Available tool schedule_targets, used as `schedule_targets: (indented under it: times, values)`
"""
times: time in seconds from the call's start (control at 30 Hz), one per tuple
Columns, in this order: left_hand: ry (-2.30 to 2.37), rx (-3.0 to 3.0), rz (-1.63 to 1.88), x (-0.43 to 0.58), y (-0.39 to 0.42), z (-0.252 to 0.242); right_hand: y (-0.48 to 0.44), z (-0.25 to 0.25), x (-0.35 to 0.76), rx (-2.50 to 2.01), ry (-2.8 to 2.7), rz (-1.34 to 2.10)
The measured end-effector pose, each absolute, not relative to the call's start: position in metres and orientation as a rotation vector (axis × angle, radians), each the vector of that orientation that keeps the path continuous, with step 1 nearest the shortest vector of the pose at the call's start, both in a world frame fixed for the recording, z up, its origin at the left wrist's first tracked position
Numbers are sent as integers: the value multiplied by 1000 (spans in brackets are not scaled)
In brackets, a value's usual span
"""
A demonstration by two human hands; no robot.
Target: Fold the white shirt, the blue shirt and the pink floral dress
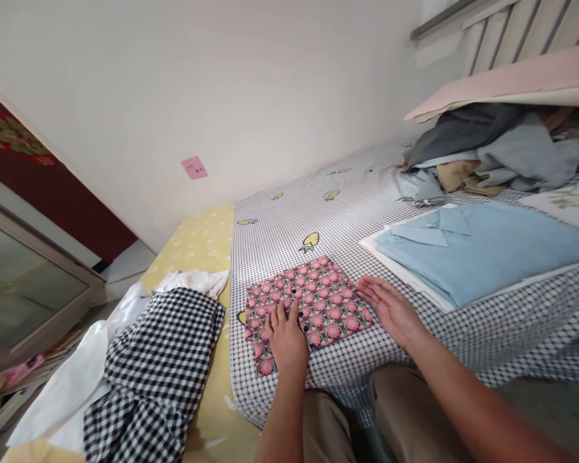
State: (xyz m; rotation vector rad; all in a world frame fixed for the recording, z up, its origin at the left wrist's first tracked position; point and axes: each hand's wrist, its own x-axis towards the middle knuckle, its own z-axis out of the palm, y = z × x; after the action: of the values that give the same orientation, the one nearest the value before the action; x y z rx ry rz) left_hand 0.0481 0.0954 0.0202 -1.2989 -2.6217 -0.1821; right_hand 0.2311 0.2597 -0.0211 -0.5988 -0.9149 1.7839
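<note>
A pink floral garment with dark buttons (328,302) lies folded into a rough rectangle on the checked bed cover (289,225). My left hand (287,334) rests flat on its left half, near the row of buttons, fingers stretched out. At the garment's right edge is my right hand (390,308), palm turned inward, its fingers extended beside the cloth; whether the fingertips touch it I cannot tell. Neither hand grips anything.
Folded light blue shirts (482,244) are stacked to the right. Behind them sits a heap of grey and tan clothes (502,148) under a pink board (511,80). A black-and-white gingham garment (164,360) and white clothing (67,379) lie at left. A pink note (193,168) is on the wall.
</note>
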Motion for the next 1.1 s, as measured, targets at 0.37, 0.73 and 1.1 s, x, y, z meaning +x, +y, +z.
schedule_targets:
  times: [0.37,0.73,1.1]
  values:
    - [-2633,-1298,-166,48,96,21,257,-17,231,-598,-884,1803]
    - [-2662,-1281,-196,50,95,22,257,-15,232,-580,-867,1815]
    - [-2684,-1271,-214,50,97,22,243,-12,249,-607,-929,1902]
